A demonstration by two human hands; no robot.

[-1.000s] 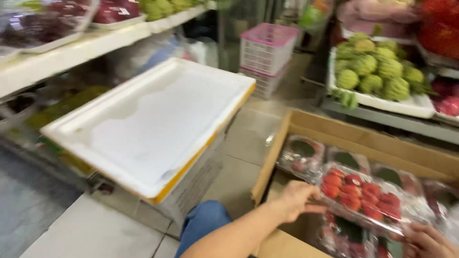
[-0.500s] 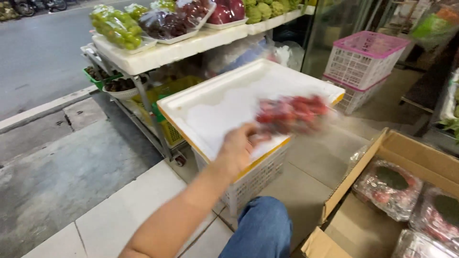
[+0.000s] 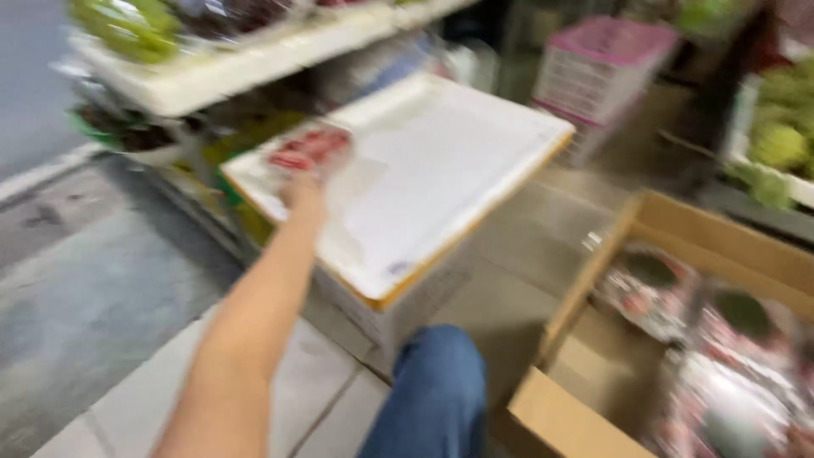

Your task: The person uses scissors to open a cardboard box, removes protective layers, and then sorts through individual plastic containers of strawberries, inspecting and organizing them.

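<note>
While our arm is stretched out to the left, the clear plastic tray of red fruit sits at the near-left corner of the white foam lid with a yellow edge, and our left hand is on its near side, fingers closed on it as far as the motion blur lets us judge. The tray appears to touch the lid, though we cannot tell whether its weight is already down. We judge this to be the setting-down step: a pack carried over from the box and placed on the foam surface. What comes next calls for the tray to lie flat, well inside the lid's edge, before the fingers let go.

Our right hand is not in view, so we cannot tell its state. Below us is our knee in blue jeans. To the right stands the open brown cardboard box holding more wrapped packs. Behind the lid runs a white shelf of green fruit, and a pink plastic crate stands farther back.
</note>
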